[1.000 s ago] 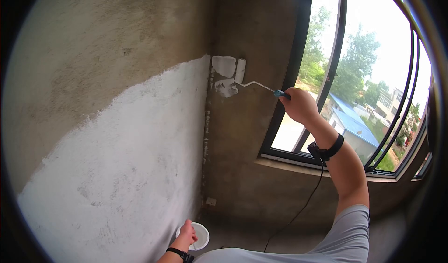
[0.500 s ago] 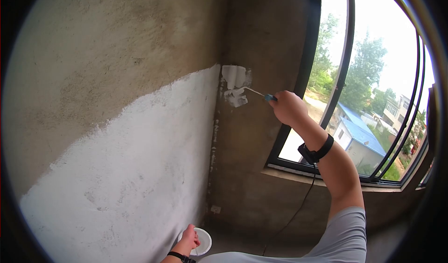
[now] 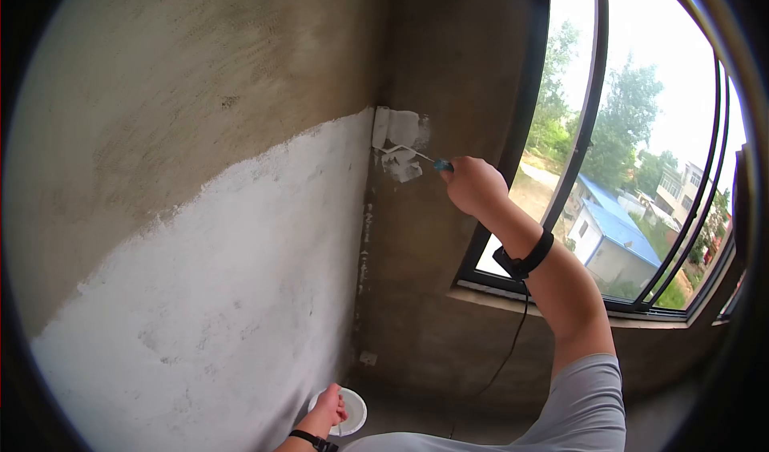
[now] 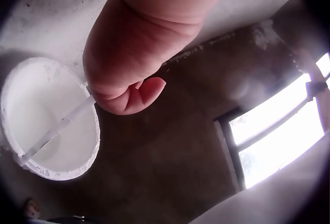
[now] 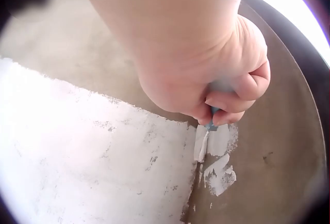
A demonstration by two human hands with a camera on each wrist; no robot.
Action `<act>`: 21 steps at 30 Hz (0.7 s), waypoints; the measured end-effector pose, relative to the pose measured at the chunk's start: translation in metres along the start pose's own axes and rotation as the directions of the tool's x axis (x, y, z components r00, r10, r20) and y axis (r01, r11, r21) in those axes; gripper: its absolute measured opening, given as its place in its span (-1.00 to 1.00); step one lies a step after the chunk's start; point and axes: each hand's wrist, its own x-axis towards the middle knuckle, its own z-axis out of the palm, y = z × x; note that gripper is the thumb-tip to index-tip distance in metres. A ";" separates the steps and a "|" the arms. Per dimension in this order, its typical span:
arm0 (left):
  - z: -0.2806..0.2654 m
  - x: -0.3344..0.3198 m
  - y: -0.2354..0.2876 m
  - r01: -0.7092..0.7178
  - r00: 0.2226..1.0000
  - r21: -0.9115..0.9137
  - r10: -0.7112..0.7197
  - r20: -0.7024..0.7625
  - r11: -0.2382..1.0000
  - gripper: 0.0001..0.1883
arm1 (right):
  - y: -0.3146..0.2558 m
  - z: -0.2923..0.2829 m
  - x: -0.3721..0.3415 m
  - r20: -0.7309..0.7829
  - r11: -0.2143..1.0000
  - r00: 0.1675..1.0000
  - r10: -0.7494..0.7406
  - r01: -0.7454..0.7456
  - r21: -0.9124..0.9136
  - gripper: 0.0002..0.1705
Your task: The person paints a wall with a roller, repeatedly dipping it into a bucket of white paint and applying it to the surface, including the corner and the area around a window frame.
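Right hand (image 3: 477, 186) grips the roller (image 3: 380, 128) projecting beyond it; left hand (image 3: 328, 408) seemingly holds the bucket handle (image 4: 63, 124).

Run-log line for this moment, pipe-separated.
right hand: grips paint roller at wall corner | left hand: holds bucket handle | side wall: lower part white

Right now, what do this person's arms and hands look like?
The left hand and right hand are ungloved. Black straps with black devices circle both wrists; a dark cable hangs from the right device. The right sleeve is short grey fabric.
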 end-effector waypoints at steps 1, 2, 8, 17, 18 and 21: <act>0.000 -0.002 0.002 0.001 1.000 0.012 -0.001 0.004 1.000 -0.71 | 0.003 -0.001 -0.003 -0.004 1.000 1.000 0.006 -0.006 0.008 -0.60; -0.001 0.001 0.003 -0.007 1.000 0.017 0.007 0.001 1.000 -0.71 | 0.008 -0.003 -0.007 -0.003 1.000 1.000 0.006 -0.006 -0.002 -0.61; 0.007 0.003 -0.006 0.006 0.999 0.047 -0.005 -0.035 0.999 -0.71 | 0.055 -0.019 -0.027 -0.001 0.997 0.997 0.073 -0.073 -0.040 -0.65; 0.005 0.015 -0.015 0.002 1.000 0.063 -0.001 -0.011 0.998 -0.74 | 0.133 -0.058 -0.073 -0.024 0.976 0.977 0.213 -0.214 -0.027 -0.65; 0.006 0.015 -0.015 0.002 1.000 0.067 -0.002 -0.010 0.998 -0.74 | 0.139 -0.062 -0.079 -0.031 0.974 0.975 0.219 -0.220 -0.047 -0.66; 0.009 0.016 -0.014 0.004 1.000 0.092 -0.001 -0.031 0.996 -0.74 | 0.164 -0.057 -0.093 -0.133 0.981 0.974 0.184 -0.190 -0.032 -0.67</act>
